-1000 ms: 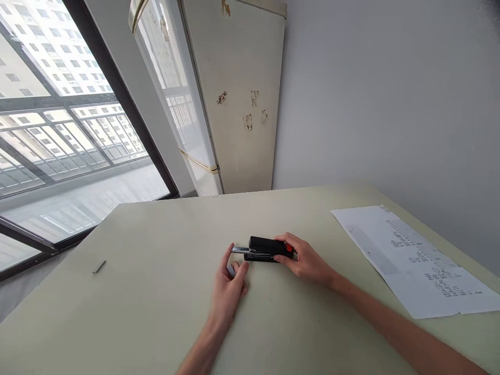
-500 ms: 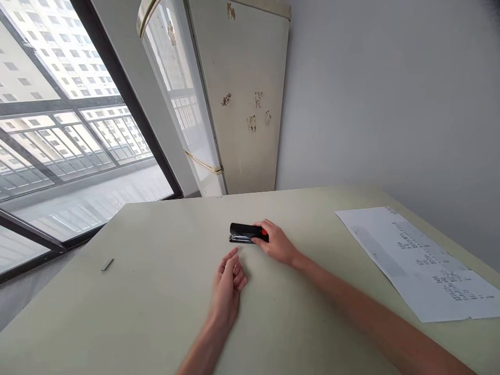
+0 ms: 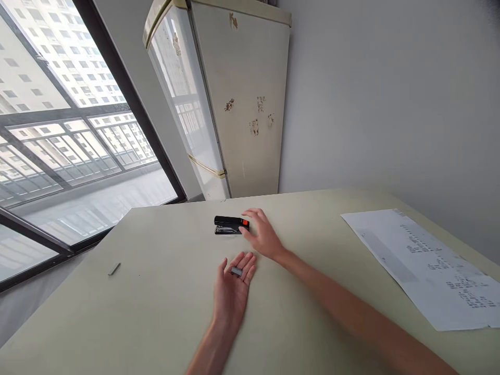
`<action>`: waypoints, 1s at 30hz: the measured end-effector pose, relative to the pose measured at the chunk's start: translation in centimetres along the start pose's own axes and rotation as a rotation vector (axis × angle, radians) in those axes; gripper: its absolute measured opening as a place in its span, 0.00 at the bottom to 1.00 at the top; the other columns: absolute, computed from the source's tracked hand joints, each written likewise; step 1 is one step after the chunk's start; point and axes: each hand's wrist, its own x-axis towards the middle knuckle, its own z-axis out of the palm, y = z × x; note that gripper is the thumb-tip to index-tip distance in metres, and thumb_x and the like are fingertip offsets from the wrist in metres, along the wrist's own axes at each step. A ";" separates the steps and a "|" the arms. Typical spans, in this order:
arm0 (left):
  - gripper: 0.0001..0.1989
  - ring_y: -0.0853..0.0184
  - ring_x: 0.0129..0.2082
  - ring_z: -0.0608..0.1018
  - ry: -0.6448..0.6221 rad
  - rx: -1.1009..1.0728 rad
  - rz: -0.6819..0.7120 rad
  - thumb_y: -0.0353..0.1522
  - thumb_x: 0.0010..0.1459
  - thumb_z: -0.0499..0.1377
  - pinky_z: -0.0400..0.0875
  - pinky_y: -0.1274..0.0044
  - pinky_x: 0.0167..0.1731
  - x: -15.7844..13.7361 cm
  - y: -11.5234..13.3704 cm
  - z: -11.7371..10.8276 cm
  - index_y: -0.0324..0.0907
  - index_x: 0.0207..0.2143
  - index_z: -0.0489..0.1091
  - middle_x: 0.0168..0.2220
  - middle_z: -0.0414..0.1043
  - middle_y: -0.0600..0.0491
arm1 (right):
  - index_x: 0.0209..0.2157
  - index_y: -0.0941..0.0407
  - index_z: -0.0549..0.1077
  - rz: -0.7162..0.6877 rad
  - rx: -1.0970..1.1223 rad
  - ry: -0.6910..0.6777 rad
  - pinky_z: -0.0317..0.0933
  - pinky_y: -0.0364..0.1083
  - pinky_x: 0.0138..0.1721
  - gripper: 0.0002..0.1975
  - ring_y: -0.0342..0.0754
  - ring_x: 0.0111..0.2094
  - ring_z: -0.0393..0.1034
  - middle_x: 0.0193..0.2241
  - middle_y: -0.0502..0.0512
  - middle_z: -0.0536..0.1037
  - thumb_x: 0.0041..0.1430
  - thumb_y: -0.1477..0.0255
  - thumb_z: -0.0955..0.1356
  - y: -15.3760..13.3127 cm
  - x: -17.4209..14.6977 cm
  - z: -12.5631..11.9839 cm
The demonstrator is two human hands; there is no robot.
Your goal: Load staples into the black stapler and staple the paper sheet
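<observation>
My left hand [image 3: 233, 284] lies palm up, its fingers stretched out. A short grey strip of staples [image 3: 236, 271] rests on those fingers. Beyond it, a black stapler [image 3: 228, 224] with an orange-red patch stands on the table. My right hand [image 3: 262, 233] is at the stapler's right end, thumb and fingers apart around it; whether they touch it I cannot tell. Far to the left, another strip of staples [image 3: 114, 269] lies on the table.
The pale table [image 3: 156, 312] fills the lower view. Printed paper [image 3: 414, 265] lies at its right side. Behind the table stand a worn refrigerator [image 3: 250, 156] and a grey wall [image 3: 371, 104]. A glass window [image 3: 78, 135] is at the left.
My right hand has loosened from the stapler, which now sits further left. My left hand has turned palm up and uncurled, showing the strip of staples. The view has shifted slightly.
</observation>
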 end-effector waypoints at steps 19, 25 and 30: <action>0.23 0.50 0.58 0.80 -0.242 0.059 -0.113 0.39 0.71 0.57 0.69 0.60 0.63 -1.1 -1.8 0.4 0.31 0.59 0.67 0.55 0.77 0.31 | 0.43 0.49 0.79 -0.073 -0.410 -0.075 0.61 0.59 0.67 0.07 0.59 0.67 0.63 0.63 0.57 0.71 0.70 0.65 0.68 -1.8 -9.1 -11.1; 0.18 0.49 0.55 0.82 -0.126 0.104 -0.088 0.36 0.72 0.55 0.74 0.62 0.59 -1.2 -1.7 1.1 0.29 0.55 0.68 0.56 0.76 0.28 | 0.37 0.53 0.78 0.213 -0.654 0.197 0.59 0.70 0.61 0.15 0.69 0.61 0.66 0.59 0.66 0.71 0.68 0.59 0.65 4.8 -12.7 -19.6; 0.13 0.54 0.47 0.85 -0.105 0.169 -0.092 0.35 0.71 0.57 0.79 0.67 0.49 -0.9 -1.5 0.9 0.33 0.45 0.75 0.47 0.82 0.36 | 0.35 0.54 0.78 0.314 -0.743 0.253 0.58 0.71 0.60 0.18 0.70 0.59 0.67 0.57 0.67 0.72 0.67 0.56 0.64 7.3 -14.7 -21.8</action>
